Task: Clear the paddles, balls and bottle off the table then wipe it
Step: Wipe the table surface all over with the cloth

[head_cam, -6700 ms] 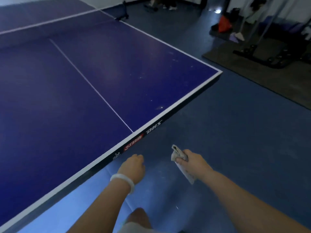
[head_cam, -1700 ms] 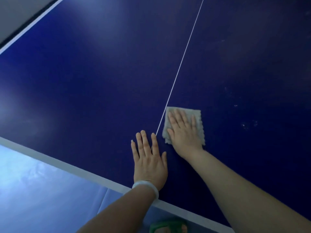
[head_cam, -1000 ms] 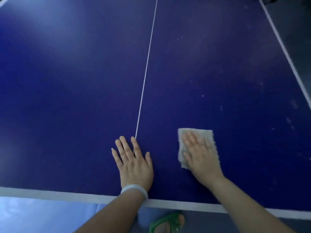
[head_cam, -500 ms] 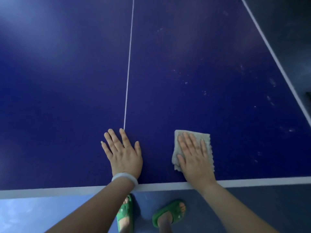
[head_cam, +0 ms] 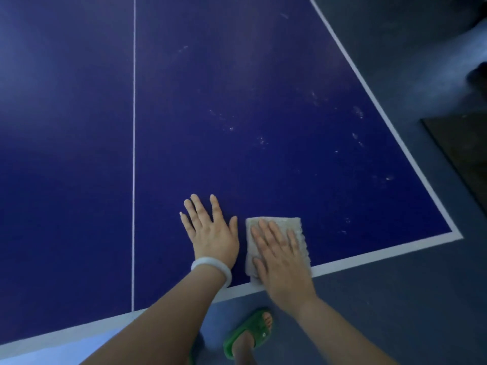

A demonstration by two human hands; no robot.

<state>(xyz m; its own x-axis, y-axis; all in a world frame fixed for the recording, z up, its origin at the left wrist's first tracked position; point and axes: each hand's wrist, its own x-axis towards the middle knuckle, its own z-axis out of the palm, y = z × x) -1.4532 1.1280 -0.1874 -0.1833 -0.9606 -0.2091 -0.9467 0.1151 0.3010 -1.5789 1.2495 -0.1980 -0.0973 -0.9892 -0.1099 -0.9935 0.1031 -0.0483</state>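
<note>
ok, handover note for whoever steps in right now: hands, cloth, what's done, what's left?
Left hand: flat on the table, fingers spread, holding nothing.
Right hand: fingers straight, pressing the cloth flat near the table's near edge, right of the centre line.
Done: no paddles, balls or bottle on the part of the table in view.
Left: pale smudges dot the right half toward the corner; wipe those. The far end is out of view, so check it.
</note>
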